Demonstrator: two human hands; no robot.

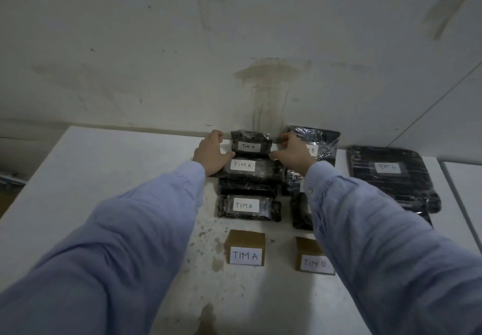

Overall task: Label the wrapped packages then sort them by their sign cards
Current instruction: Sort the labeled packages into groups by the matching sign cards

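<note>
Black plastic-wrapped package with white "TIM A" label [251, 145]: centre of frame, rearmost in a column of like packages on the white speckled tabletop [130, 157], close to the wall. Left hand [211, 153] at its left end, right hand [292, 152] at its right end. Both have fingers curled inward, thumbs low by the next "TIM A" package [254, 169]. Actual grip: can't tell. Brown cardboard sign card marked "TIM A" [245, 248] stands at the column's near end, lower centre. Shiny black packages [322, 139] sit right of it, partly behind the right sleeve. Their brown card [313, 256] has blurred lettering.
</note>
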